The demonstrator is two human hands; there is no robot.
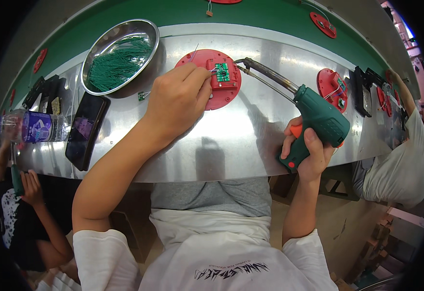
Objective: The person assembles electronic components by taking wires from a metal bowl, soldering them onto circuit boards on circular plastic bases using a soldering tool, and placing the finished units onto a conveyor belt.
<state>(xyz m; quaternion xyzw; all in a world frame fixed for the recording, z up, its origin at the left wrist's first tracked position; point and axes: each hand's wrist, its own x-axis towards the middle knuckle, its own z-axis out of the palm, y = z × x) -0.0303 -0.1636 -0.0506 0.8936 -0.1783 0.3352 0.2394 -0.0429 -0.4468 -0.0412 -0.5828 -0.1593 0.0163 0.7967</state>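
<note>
A round red plastic base (pixel 215 100) lies on the metal table, with a small green circuit board (pixel 222 72) on its raised block. My left hand (pixel 180 94) is closed in a pinch beside the board's left edge, holding a thin pale wire (pixel 214 71) whose end reaches the board. My right hand (pixel 310 150) grips a dark green soldering gun (pixel 321 114) by its handle, a finger at the orange trigger. Its metal tip points left, over the right edge of the red base, a little apart from the board. My left fingertips are partly hidden.
A steel bowl (pixel 153 48) of green wires stands at the back left. Nearer are a phone (pixel 87 128) and a plastic bottle (pixel 32 126). Another red base (pixel 329 87) lies to the right. More red parts sit on the green belt (pixel 270 14). Co-workers sit on both sides.
</note>
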